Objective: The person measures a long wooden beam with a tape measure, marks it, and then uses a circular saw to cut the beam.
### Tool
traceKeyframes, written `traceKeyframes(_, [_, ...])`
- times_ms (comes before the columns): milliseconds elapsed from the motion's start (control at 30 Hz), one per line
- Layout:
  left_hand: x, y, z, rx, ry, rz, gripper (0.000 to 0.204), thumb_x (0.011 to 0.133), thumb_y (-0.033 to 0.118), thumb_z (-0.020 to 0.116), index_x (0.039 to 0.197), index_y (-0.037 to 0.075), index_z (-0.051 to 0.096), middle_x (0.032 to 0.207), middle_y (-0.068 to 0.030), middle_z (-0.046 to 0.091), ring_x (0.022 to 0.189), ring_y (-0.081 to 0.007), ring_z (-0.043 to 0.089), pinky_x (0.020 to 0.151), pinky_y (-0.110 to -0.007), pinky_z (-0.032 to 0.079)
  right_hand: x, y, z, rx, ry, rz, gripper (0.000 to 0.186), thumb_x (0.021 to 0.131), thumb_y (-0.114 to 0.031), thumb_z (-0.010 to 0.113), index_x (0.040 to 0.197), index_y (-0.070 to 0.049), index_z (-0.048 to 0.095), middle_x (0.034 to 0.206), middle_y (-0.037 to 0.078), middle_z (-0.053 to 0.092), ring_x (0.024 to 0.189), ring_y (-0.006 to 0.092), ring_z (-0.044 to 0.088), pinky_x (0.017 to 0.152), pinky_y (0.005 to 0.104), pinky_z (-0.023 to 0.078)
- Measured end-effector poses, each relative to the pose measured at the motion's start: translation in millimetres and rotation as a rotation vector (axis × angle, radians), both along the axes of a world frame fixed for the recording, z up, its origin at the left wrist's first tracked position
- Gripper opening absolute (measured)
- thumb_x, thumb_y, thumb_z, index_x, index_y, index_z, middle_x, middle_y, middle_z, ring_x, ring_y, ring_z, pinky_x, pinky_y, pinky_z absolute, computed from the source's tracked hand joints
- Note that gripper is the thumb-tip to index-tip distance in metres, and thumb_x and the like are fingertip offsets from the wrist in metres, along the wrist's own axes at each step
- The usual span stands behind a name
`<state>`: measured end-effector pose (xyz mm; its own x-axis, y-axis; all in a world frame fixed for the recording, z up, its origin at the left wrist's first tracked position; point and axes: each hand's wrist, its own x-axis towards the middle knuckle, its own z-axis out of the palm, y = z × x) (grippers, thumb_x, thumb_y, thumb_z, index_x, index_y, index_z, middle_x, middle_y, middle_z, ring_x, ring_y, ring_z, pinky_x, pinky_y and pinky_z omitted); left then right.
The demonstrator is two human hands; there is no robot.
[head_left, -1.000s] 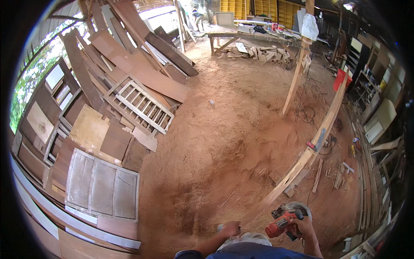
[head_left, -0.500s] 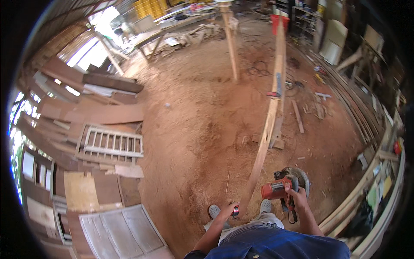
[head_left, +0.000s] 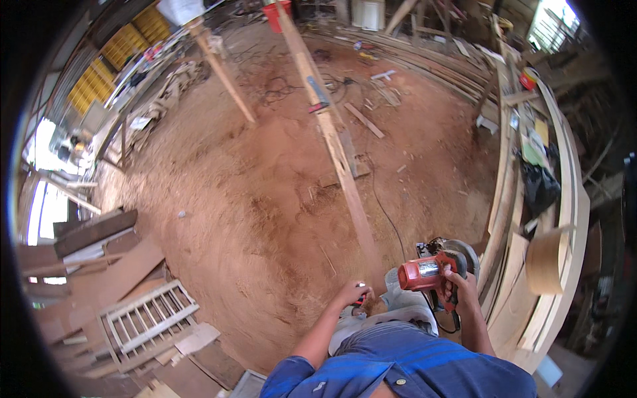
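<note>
Forearms of one person rise from the lower edge, seen from above, out of a blue shirt and in front of pale trousers. The right forearm stands nearly upright, leaning a little to the left. At its top the right hand is closed around the handle of a circular saw, fingers wrapped on the grip. The saw's red motor body points left, toward the middle of the body; its rounded blade guard is on the far right side.

The left forearm slants up and to the right from the shirt sleeve, and the left hand is well apart from the saw. Its fingers are curled in a narrow grip around a small red and black object, too small to identify.

A long wooden plank runs from just beyond the left hand toward the top of the view, the saw being to the right of its near end; whether the left hand touches the plank cannot be told. Farther along, a blue and red tool lies on the wood, and a red bucket is near the far end. A dark cord trails over the reddish-brown ground. At lower left is a slatted wooden frame; at right, long boards and a black plastic bag.
</note>
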<state>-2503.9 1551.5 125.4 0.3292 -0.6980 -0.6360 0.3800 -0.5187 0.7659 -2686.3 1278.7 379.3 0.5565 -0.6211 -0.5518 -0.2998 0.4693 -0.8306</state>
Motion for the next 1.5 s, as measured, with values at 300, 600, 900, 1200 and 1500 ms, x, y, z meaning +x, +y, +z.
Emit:
traceKeyframes(300, [7, -96, 38, 0.161, -0.213, -0.398, 0.026, 0.085, 0.029, 0.077, 0.098, 0.007, 0.072, 0.082, -0.0071, 0.071, 0.076, -0.0157, 0.068, 0.072, -0.035, 0.056, -80, 32, -33, -0.189, 0.120, -0.189, 0.026, 0.088, -0.029, 0.075, 0.082, -0.006, 0.064, 0.065, 0.002, 0.058, 0.054, 0.0121, 0.055, 0.050, 0.0290, 0.043])
traceKeyframes(600, [-56, -140, 49, -0.571, -0.493, -1.377, 0.071, 0.077, 0.023, 0.073, 0.144, 0.014, 0.055, 0.138, -0.0188, 0.063, 0.126, -0.0357, 0.061, 0.104, -0.045, 0.049, -102, 92, -15, -0.044, 0.009, -0.492, 0.030, 0.092, -0.032, 0.070, 0.087, -0.005, 0.060, 0.065, 0.005, 0.060, 0.048, 0.0142, 0.056, 0.044, 0.0284, 0.044])
traceKeyframes(900, [-54, -32, -46, -0.283, -0.334, -1.692, 0.053, 0.070, 0.032, 0.066, 0.114, 0.005, 0.076, 0.120, -0.0229, 0.072, 0.111, -0.0392, 0.069, 0.094, -0.048, 0.054, -61, 216, 28, -0.175, 0.263, -0.840, 0.030, 0.093, -0.029, 0.068, 0.077, -0.007, 0.058, 0.057, 0.003, 0.055, 0.046, 0.0136, 0.055, 0.043, 0.0281, 0.043])
traceKeyframes(1200, [198, 28, -26, 0.122, -0.746, -1.499, 0.052, 0.075, 0.049, 0.074, 0.106, 0.007, 0.075, 0.112, -0.0221, 0.073, 0.105, -0.0398, 0.069, 0.090, -0.048, 0.055, -20, 300, 3, -0.034, 0.204, -1.021, 0.023, 0.093, -0.024, 0.070, 0.093, -0.003, 0.061, 0.062, 0.004, 0.058, 0.048, 0.0116, 0.052, 0.043, 0.0264, 0.040])
traceKeyframes(1500, [298, -58, 24, 0.255, -1.053, -1.475, 0.041, 0.079, 0.039, 0.074, 0.108, 0.010, 0.072, 0.111, -0.0182, 0.072, 0.105, -0.0364, 0.070, 0.088, -0.048, 0.057, 19, 259, -68, 0.015, 0.137, -0.977, 0.031, 0.095, -0.025, 0.069, 0.074, -0.008, 0.053, 0.056, 0.004, 0.053, 0.043, 0.0137, 0.051, 0.041, 0.0286, 0.039])
